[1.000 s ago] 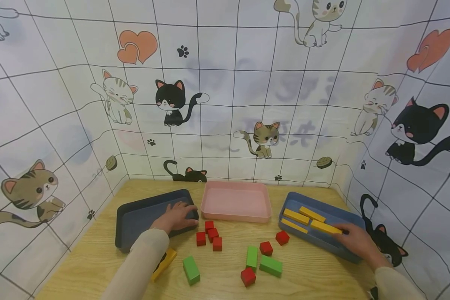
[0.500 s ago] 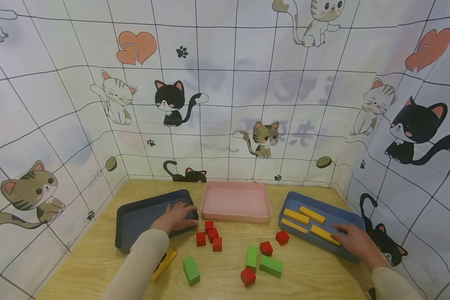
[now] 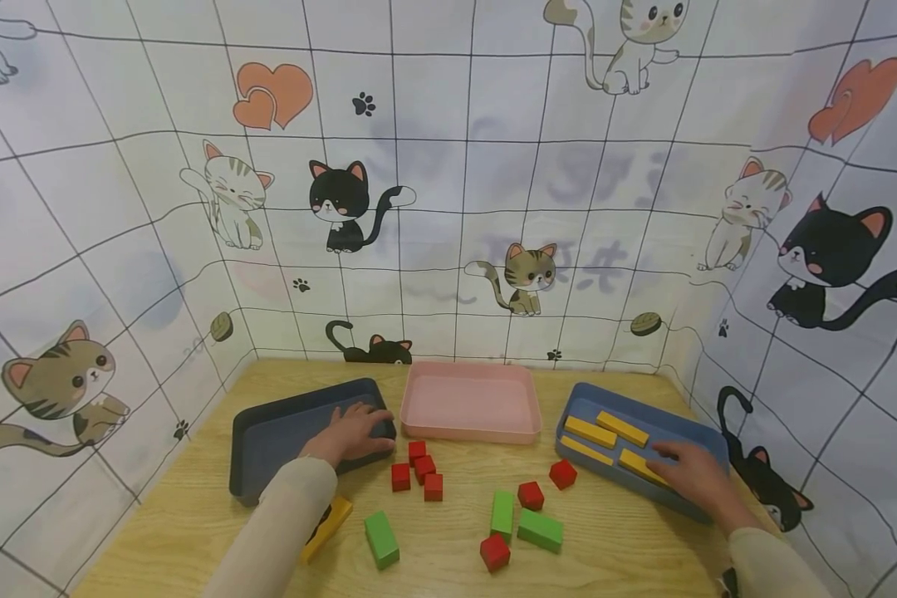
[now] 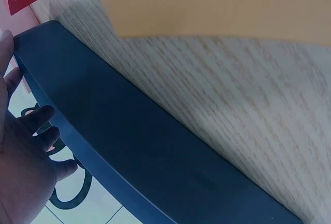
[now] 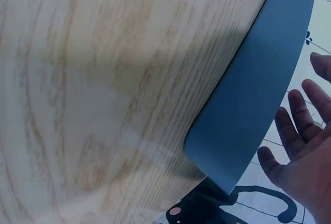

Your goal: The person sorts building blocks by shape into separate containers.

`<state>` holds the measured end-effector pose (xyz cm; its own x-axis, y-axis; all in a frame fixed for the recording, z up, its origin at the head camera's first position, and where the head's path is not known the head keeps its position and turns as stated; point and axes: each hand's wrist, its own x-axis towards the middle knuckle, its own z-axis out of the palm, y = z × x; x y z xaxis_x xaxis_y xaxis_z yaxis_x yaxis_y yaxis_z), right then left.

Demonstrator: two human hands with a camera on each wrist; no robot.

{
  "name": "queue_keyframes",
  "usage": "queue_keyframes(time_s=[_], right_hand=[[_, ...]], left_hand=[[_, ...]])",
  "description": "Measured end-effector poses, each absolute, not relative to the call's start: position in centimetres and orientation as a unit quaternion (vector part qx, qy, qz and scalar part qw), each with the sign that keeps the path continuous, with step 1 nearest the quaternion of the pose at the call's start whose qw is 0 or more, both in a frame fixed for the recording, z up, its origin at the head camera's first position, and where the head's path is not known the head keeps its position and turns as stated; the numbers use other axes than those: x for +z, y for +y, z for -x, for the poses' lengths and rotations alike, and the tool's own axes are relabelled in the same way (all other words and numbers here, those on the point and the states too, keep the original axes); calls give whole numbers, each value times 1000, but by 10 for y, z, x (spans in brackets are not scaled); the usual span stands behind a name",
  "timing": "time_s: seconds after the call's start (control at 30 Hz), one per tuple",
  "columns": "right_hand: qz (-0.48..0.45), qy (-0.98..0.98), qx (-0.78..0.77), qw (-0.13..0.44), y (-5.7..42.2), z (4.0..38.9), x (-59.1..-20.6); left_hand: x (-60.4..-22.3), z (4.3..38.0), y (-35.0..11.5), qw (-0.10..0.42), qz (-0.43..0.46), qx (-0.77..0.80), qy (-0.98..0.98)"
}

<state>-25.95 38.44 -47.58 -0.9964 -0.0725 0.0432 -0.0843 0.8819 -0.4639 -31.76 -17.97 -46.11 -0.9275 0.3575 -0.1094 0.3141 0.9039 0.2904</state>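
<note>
In the head view, my right hand [image 3: 691, 473] hovers over the blue tray [image 3: 695, 428] on the right, its fingers loosely bent and holding nothing. The nearest yellow block [image 3: 639, 465] lies in that tray, partly hidden behind the fingers. Other yellow blocks [image 3: 590, 432] lie deeper inside. My left hand [image 3: 353, 433] is above the right end of a dark blue-grey tray [image 3: 284, 453]. In the left wrist view, the left fingers [image 4: 44, 115] are spread near the dark tray's edge and hold nothing; whether they touch it I cannot tell.
A pink tray [image 3: 471, 403] stands at the back between the two others. Several red cubes [image 3: 433, 487] and three green blocks [image 3: 381, 538] are scattered on the wooden table [image 3: 433, 556]. Another yellow piece [image 3: 330, 527] is partly covered by my left sleeve.
My right hand has let go of the yellow block, which now lies in the blue tray, and has shifted slightly left above it. The left hand has not moved.
</note>
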Motion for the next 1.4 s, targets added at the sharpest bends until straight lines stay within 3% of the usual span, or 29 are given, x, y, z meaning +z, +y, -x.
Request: queue_keyframes(time_s=[1.4], right_hand=[[-113,-956,264,55,300,276,-467]], left_hand=[[-461,325,-184,77,-179,83,977]])
